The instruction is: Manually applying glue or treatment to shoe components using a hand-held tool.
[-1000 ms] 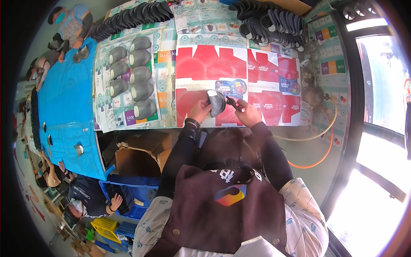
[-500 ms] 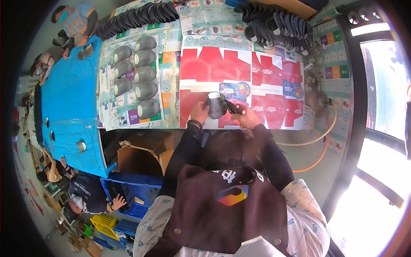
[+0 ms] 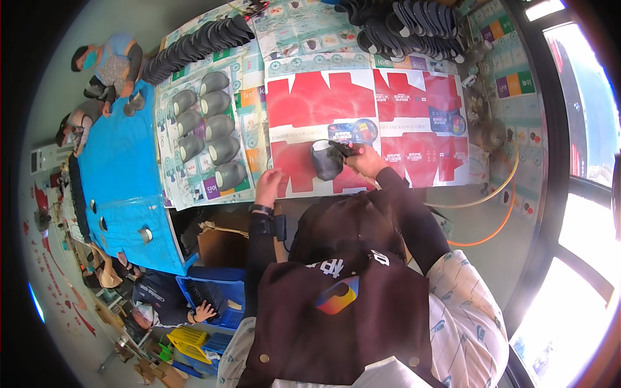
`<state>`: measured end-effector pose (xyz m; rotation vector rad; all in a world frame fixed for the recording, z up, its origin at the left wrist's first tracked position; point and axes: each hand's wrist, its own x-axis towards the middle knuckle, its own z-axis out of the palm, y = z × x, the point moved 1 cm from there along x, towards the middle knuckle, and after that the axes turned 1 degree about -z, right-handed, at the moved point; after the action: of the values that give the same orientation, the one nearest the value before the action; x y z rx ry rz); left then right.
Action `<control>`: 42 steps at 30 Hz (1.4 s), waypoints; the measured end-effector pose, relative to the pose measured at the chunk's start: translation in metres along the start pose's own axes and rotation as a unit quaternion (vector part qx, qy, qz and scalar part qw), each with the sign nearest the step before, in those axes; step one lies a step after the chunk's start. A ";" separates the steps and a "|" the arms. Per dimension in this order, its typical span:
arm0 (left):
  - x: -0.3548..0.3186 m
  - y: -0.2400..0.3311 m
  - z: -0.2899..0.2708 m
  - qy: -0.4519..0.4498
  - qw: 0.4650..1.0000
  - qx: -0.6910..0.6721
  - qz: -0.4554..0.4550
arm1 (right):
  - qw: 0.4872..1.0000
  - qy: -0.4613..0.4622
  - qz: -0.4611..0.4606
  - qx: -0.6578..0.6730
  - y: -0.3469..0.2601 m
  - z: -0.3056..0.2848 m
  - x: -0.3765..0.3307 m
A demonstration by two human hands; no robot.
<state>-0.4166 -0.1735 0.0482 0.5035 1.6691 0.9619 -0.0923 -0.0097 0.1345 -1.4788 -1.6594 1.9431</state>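
Note:
A dark grey, rounded shoe upper (image 3: 327,161) with a pale opening at its top edge lies on the red printed sheet (image 3: 304,103) before me. My right hand (image 3: 366,161) is closed around a small black hand tool (image 3: 343,149) with pink parts, its front end against the upper's right side. The tool's exact kind is hard to make out. To the left of the upper, apart from it, my left hand (image 3: 268,186) is over the table's near edge, fingers loosely spread and holding nothing. Several similar grey uppers (image 3: 218,126) stand in two columns farther left.
Long rows of nested dark pieces (image 3: 200,46) and more stacks (image 3: 414,32) line the table's far side. An orange hose (image 3: 495,227) and a yellowish hose (image 3: 498,187) hang at the right. Co-workers are by a blue table (image 3: 126,174) and a blue crate (image 3: 229,294) at left.
My left hand has let go of the grey upper and moved left and nearer to me. The right hand keeps the tool at the upper. The whole view has turned slightly.

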 end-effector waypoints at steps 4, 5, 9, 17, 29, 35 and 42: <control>-0.036 0.026 -0.021 0.023 0.997 -0.051 -0.049 | 0.998 0.026 -0.011 -0.052 -0.004 -0.011 0.007; -0.042 0.031 -0.020 0.021 0.997 -0.044 -0.062 | 0.999 0.016 -0.009 -0.048 -0.003 -0.011 0.008; -0.053 0.041 -0.003 0.051 0.995 -0.054 -0.067 | 0.986 -0.090 0.021 -0.139 0.003 -0.015 0.012; -0.043 0.043 0.034 0.017 0.998 -0.034 -0.045 | 0.999 -0.046 0.023 -0.010 -0.003 -0.016 0.010; -0.003 0.028 0.051 -0.007 0.998 -0.034 -0.051 | 0.982 -0.063 -0.081 -0.158 0.014 -0.020 0.008; 0.016 0.014 0.061 -0.027 0.997 0.007 -0.065 | 0.980 -0.065 -0.083 -0.171 0.002 -0.017 0.000; 0.039 -0.005 0.070 -0.009 0.993 0.116 0.005 | 0.973 -0.070 -0.058 -0.213 0.007 -0.028 -0.003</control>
<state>-0.3628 -0.1241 0.0154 0.6732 1.7734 0.7727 -0.0669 0.0036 0.1334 -1.3532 -2.2843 1.7376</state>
